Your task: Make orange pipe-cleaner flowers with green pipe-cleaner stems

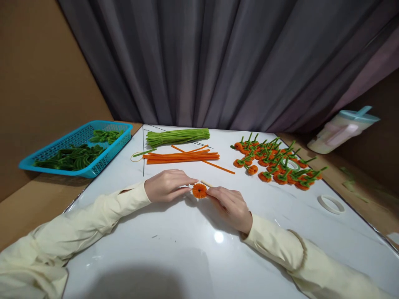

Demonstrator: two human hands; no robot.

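Between my two hands is a small round orange chenille pumpkin [199,191], ribbed, with a dark hole at its centre. My left hand [170,185] comes from the left, its thumb and index fingertips closed at the pumpkin's left edge. From the other side, the fingers of my right hand [230,206] pinch its right edge. A short pale stick [206,183] also pokes out of my right hand, just above the pumpkin. Beyond my hands lie orange chenille stems [183,156], a few of them crossed, and a bundle of green chenille stems [177,136].
Several finished orange pumpkins with green stems [271,160] stand at the right, a tape roll [289,164] among them. Another white ring [331,204] lies nearer. A blue basket [93,171] at left holds green chenille pieces. A lidded cup [343,131] stands far right.
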